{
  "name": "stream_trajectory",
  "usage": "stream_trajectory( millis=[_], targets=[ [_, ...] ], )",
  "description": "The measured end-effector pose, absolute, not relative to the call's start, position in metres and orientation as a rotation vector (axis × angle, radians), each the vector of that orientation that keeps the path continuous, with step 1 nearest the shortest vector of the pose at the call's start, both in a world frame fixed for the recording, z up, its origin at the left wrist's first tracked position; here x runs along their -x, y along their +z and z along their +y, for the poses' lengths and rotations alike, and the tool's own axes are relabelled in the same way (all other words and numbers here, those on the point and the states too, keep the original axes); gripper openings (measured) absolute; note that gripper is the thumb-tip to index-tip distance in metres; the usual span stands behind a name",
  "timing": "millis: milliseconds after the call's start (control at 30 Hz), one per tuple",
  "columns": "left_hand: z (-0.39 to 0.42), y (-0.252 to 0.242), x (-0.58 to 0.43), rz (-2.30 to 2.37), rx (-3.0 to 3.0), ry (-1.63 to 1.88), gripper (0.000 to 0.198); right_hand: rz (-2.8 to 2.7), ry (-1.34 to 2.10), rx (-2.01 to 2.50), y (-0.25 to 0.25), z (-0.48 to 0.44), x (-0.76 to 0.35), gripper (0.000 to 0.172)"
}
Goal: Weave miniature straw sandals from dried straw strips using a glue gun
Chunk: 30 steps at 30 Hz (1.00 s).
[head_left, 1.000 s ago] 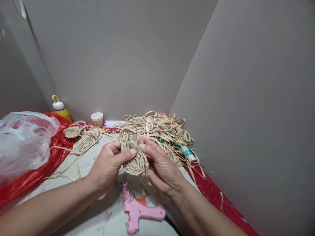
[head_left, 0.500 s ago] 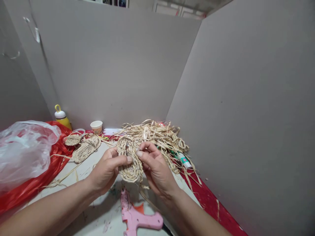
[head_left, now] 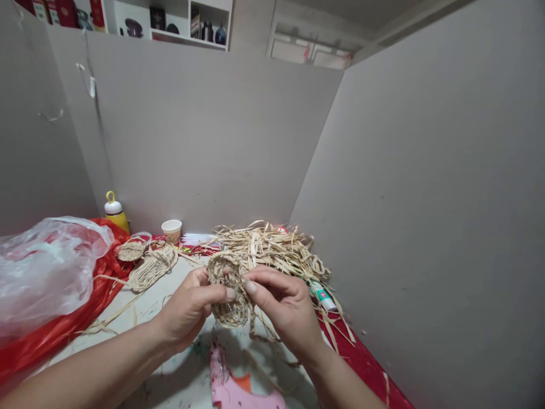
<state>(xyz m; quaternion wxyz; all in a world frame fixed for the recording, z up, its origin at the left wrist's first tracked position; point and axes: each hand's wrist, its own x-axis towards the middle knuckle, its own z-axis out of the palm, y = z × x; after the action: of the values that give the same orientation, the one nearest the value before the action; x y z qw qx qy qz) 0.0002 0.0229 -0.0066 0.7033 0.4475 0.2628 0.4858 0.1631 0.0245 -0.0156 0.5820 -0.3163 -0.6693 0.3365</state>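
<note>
Above the tabletop I hold up a coiled oval pad of braided straw (head_left: 232, 316), its rows wound side by side. My left hand (head_left: 187, 307) grips its left edge, thumb across the front and fingers behind. At the right edge my right hand (head_left: 289, 304) pinches the braid between thumb and index finger. A loose braid tail (head_left: 252, 326) hangs beneath the right hand. Below the pad lies a pink glue gun (head_left: 242, 395) with an orange trigger, cut off by the bottom of the view.
Dry straw (head_left: 272, 247) is heaped behind my hands, with a white-green tube (head_left: 324, 296) beside it. At left are a finished-looking straw oval (head_left: 153, 268), a smaller coil (head_left: 130, 250), plastic bags (head_left: 51, 272), a yellow bottle (head_left: 117, 217) and a paper cup (head_left: 171, 232). Grey panels (head_left: 204, 136) surround the table.
The view has tilted upward, showing more shelf. My right hand has turned and shifted slightly right at the pad's edge, and the pad is angled more. More of the braid tail shows.
</note>
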Motion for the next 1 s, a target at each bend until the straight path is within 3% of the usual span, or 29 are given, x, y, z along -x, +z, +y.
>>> stream_trajectory(
  millis=[200,733,1000],
  targets=[
    [0.021,-0.005,-0.001,0.575,-1.016,1.076,0.016,-1.533,0.704,0.728,-0.016,0.022,-0.164,0.011],
    [0.022,-0.005,0.004,0.538,-1.108,0.984,0.023,-1.954,-0.028,0.443,0.002,0.015,-0.181,0.024],
    [0.021,-0.003,0.004,0.544,-1.08,1.033,0.02,-2.016,-0.101,0.426,0.004,0.01,-0.178,0.029]
  ],
)
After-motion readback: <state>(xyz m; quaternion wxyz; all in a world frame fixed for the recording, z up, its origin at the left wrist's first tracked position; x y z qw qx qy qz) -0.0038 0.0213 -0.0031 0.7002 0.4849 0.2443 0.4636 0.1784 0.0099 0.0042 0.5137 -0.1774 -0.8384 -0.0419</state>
